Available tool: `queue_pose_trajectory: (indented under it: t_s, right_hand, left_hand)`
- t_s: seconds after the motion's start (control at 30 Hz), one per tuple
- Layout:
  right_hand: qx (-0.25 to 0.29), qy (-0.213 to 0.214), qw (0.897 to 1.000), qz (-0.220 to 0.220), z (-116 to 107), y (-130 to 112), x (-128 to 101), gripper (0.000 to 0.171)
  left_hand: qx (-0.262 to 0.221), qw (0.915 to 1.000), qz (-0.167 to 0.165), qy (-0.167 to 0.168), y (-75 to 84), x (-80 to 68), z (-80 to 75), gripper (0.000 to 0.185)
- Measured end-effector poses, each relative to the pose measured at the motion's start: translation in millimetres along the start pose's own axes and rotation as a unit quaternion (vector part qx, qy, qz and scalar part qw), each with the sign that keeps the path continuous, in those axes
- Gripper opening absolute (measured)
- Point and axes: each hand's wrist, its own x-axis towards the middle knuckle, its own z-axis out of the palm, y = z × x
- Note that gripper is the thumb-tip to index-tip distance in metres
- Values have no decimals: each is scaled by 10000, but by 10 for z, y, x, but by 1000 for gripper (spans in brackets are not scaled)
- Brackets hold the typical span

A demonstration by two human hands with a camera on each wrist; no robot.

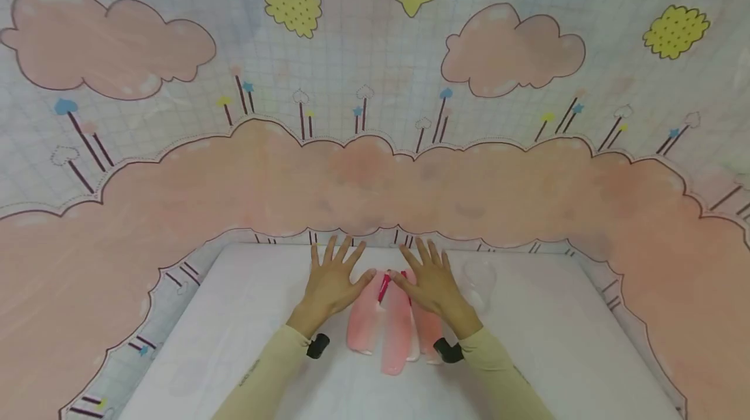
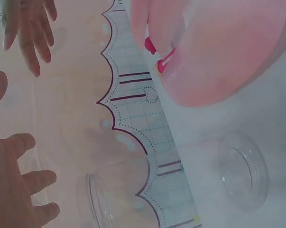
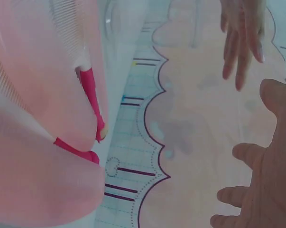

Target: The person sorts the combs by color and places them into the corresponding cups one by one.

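My left hand [image 1: 330, 284] and right hand [image 1: 435, 283] are held over the far part of the table, fingers straight and spread, holding nothing. Between and below them lie long pink pieces [image 1: 398, 332] with rounded ends, fanned side by side. Fine comb-like ridges show on their pink surfaces [image 3: 52, 90] in the right wrist view. Slim crimson parts [image 1: 383, 288] with pale ends lie among them, near the thumbs. Beyond the right hand is a clear plastic container [image 1: 479, 283], its round rim and base visible in the left wrist view. I cannot tell what the pink pieces are.
The white table [image 1: 222, 329] has its far edge just beyond the fingertips. A cloth backdrop [image 1: 375, 179] with clouds and stars rises behind it and runs down both sides. Black wrist devices [image 1: 318, 346] sit at the cuffs of the pale sleeves [image 1: 266, 364].
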Motion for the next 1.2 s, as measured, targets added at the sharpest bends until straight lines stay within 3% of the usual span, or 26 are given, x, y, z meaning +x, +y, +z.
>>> queue_pose_trajectory:
  t_s: [0.63,0.9,1.2]
  right_hand:
    - [735,119,9961,482,157,47,-88,71]
    - [1259,271,9896,636,179,129,-148,66]
    - [1710,341,9811,834,266,260,-182,65]
  left_hand:
    - [-491,9965,-303,605,-272,-82,21,75]
    - [-769,9924,-306,913,-426,-127,8,79]
    - [-1545,9828,-641,787,-563,-155,53,90]
